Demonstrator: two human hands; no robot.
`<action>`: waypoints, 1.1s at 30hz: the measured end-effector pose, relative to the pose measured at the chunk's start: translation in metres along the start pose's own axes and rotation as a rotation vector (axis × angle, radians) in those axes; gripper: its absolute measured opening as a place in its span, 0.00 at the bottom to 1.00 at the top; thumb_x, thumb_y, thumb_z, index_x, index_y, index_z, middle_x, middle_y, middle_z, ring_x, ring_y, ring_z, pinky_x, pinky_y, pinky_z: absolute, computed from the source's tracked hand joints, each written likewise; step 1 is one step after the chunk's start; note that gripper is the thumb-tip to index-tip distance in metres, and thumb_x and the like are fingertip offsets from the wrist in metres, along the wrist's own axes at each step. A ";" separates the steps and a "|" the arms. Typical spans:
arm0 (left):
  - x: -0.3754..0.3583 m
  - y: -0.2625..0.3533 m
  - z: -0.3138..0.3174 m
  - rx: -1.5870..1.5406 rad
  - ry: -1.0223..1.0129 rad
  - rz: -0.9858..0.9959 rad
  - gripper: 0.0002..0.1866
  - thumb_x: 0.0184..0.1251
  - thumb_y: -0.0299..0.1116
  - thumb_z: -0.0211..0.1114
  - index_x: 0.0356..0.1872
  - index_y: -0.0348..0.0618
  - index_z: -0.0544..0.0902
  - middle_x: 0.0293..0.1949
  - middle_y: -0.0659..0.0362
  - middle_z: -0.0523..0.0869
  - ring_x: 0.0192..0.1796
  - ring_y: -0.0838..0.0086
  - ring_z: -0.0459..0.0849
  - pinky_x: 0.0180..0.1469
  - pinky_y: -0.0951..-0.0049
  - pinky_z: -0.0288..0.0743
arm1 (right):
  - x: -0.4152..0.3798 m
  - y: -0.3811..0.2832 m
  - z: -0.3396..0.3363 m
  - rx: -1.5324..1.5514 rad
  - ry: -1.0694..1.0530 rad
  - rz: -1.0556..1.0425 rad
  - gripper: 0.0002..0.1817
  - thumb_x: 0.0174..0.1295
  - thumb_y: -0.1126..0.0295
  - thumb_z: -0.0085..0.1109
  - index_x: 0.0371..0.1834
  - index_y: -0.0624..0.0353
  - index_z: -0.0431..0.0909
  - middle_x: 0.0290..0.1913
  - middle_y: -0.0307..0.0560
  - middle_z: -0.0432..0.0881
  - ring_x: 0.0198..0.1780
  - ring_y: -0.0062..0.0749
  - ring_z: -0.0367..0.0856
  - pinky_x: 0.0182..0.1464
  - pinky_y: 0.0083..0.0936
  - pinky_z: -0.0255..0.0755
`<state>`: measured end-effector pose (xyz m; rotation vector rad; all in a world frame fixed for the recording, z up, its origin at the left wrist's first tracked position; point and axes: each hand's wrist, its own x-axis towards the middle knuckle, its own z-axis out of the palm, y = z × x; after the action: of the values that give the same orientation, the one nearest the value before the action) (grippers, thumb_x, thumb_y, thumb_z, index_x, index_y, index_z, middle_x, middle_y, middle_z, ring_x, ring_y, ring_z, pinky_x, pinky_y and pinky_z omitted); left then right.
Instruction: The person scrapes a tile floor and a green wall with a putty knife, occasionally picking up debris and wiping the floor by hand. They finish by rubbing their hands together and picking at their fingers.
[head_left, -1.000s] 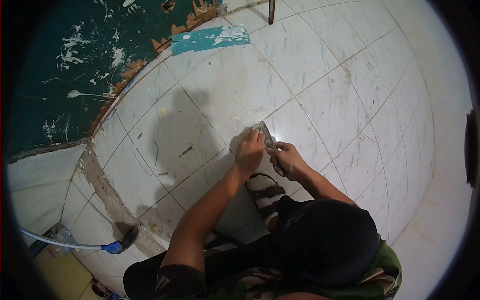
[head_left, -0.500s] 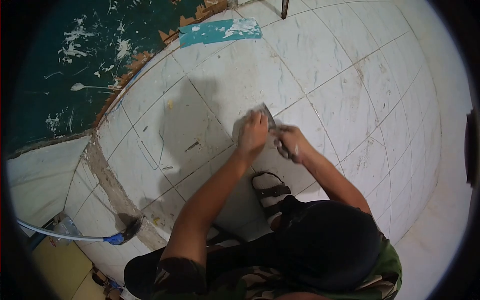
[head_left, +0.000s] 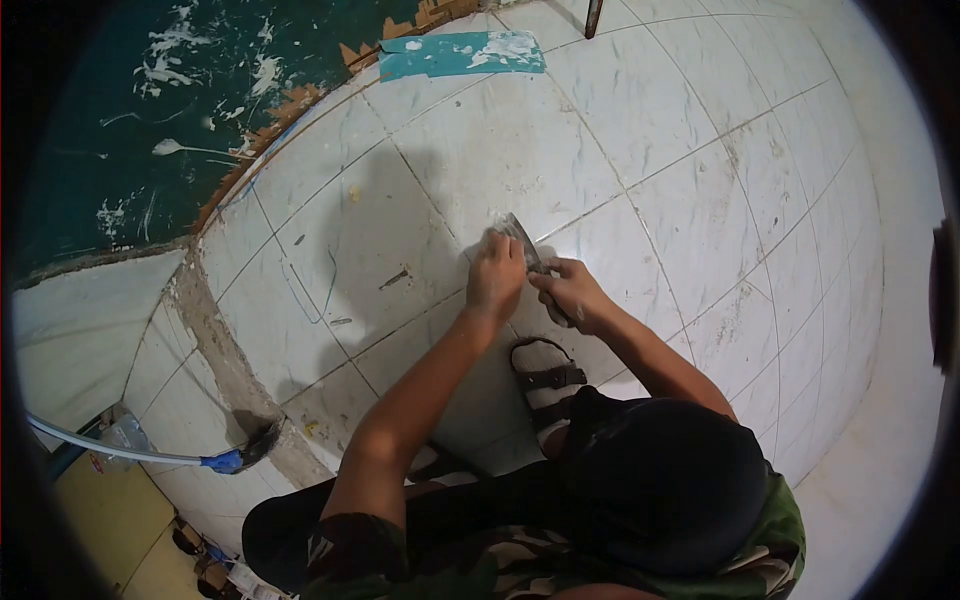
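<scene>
In my right hand [head_left: 577,296] is a putty knife [head_left: 522,236], its handle wrapped by closed fingers and its grey, smeared blade angled up and left. My left hand [head_left: 497,277] is closed against the blade, fingers bent over its left side; their tips are partly hidden. Whitish residue marks the skin of the left hand. Both hands are close together above the white tiled floor [head_left: 680,215], just ahead of a strapped sandal [head_left: 548,378] on a foot.
A teal strip with white smears [head_left: 460,55] lies on the tiles by a splattered dark green panel [head_left: 130,130] with torn brown edges. At lower left, a brush with a blue collar [head_left: 222,461] rests near a rough cement strip [head_left: 225,350]. A dark post [head_left: 593,18] stands at the top.
The left hand has shifted slightly left and down along with the blade. The right hand remains on the handle, a little lower. The whole view has drifted slightly.
</scene>
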<state>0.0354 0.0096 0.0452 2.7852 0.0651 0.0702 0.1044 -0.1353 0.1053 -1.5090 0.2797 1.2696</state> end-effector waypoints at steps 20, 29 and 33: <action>-0.074 0.012 0.010 0.016 -0.008 0.010 0.15 0.54 0.25 0.69 0.43 0.37 0.77 0.47 0.49 0.79 0.54 0.56 0.83 0.59 0.64 0.78 | -0.039 0.054 0.029 -0.167 0.064 -0.013 0.19 0.69 0.65 0.62 0.54 0.71 0.79 0.26 0.43 0.79 0.23 0.23 0.75 0.24 0.25 0.67; -0.069 0.000 0.007 0.114 -0.009 0.029 0.14 0.58 0.29 0.67 0.43 0.38 0.77 0.49 0.49 0.80 0.59 0.57 0.82 0.59 0.70 0.78 | -0.032 0.056 0.039 -0.306 0.109 -0.081 0.20 0.69 0.64 0.61 0.55 0.70 0.79 0.35 0.49 0.85 0.33 0.23 0.80 0.32 0.23 0.73; -0.070 -0.003 0.009 0.003 -0.013 -0.019 0.14 0.58 0.27 0.68 0.44 0.37 0.76 0.49 0.48 0.80 0.59 0.56 0.83 0.60 0.68 0.79 | -0.036 0.042 0.048 -0.282 0.147 -0.014 0.18 0.68 0.64 0.61 0.50 0.70 0.81 0.30 0.50 0.83 0.28 0.29 0.81 0.28 0.28 0.73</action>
<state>-0.0340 0.0051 0.0330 2.7872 0.0882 0.0466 0.0326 -0.1280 0.1186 -1.8460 0.1903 1.2262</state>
